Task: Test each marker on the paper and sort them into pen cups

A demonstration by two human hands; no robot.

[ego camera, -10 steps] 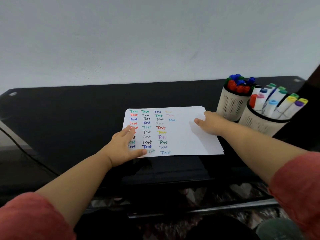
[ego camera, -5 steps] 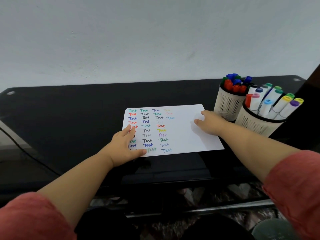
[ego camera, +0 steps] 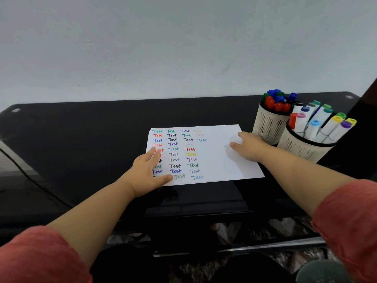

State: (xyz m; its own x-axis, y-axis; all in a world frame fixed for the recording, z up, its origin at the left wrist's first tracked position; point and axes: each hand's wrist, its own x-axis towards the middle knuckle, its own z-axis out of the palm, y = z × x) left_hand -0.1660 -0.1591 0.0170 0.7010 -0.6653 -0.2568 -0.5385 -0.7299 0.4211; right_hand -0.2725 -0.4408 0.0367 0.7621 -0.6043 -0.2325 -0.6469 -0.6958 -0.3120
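A white sheet of paper lies on the black table, covered on its left part with rows of the word "Test" in many colours. My left hand rests flat on the paper's left edge, fingers apart, holding nothing. My right hand lies flat on the paper's right side, also holding nothing. Two beige slotted pen cups stand at the right. The far cup holds slim red, blue and green markers. The near cup holds thick white markers with coloured caps.
The glossy black table stands against a pale wall and reaches the frame's left edge. A dark cable runs down at the far left. A dark object rises at the right edge behind the cups.
Both hands stay flat on the paper in the same places. Only the camera view has shifted slightly.
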